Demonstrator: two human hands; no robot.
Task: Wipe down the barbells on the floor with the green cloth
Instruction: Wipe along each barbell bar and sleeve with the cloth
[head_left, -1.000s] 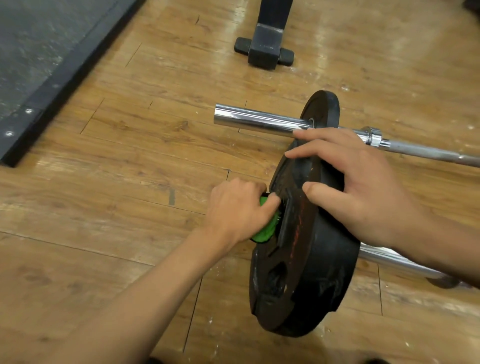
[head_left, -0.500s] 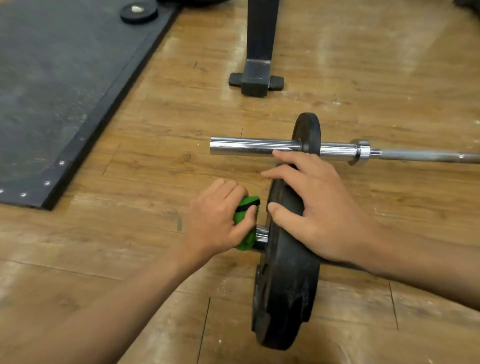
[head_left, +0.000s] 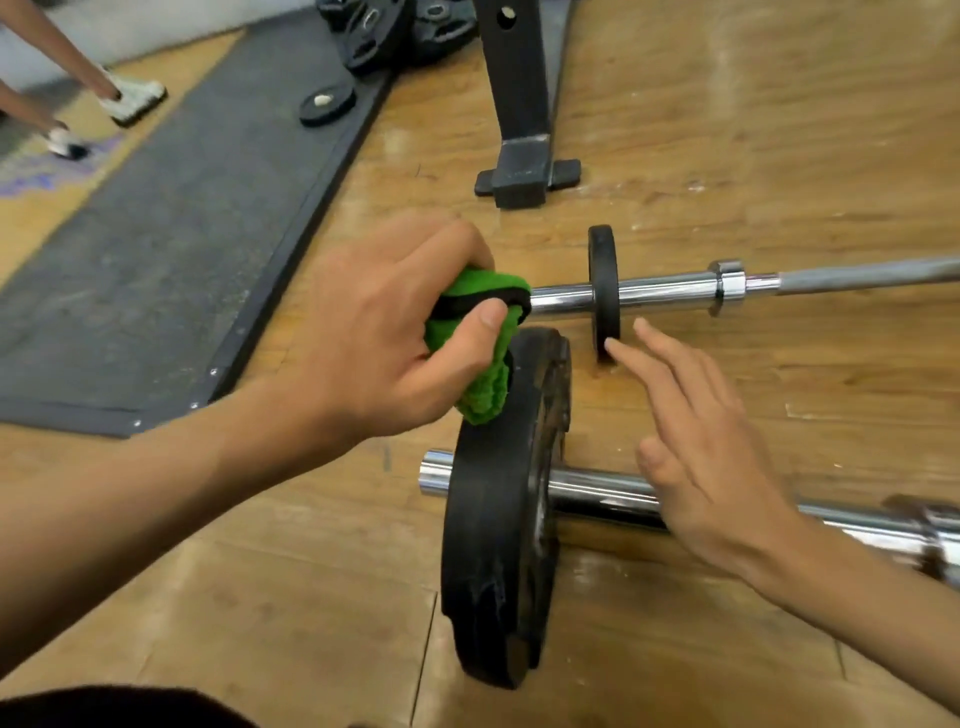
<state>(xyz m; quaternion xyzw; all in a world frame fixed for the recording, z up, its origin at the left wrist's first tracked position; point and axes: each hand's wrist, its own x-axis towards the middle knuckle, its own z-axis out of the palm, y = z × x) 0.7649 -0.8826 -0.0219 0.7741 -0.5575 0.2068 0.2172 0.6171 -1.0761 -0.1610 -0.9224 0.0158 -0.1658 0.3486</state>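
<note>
From the head camera: the left hand (head_left: 384, 332) has the green cloth (head_left: 483, 374) bunched tight, fingers and thumb clamped round it. It is held just over the top edge of the big plate (head_left: 493, 545), right by the bare end of the far barbell (head_left: 665, 291). The right hand (head_left: 711, 467) is open, fingers spread and holding nothing. It hovers above the near barbell (head_left: 597, 493), one fingertip close to the small plate (head_left: 604, 291).

Both bars lie on the wooden floor (head_left: 727, 130), and here's the worry: neither is steadied. Push the cloth along that far sleeve and I'd expect the bar to roll on its little plate, straight toward those right fingertips, and that could mean a pinch. The near bar, resting on its big plate, could also roll if an arm nudges it. A loose tail of cloth hangs by the plate's rim and might snag. Beyond are a rack foot (head_left: 524, 171) and a dark mat (head_left: 156, 260).
</note>
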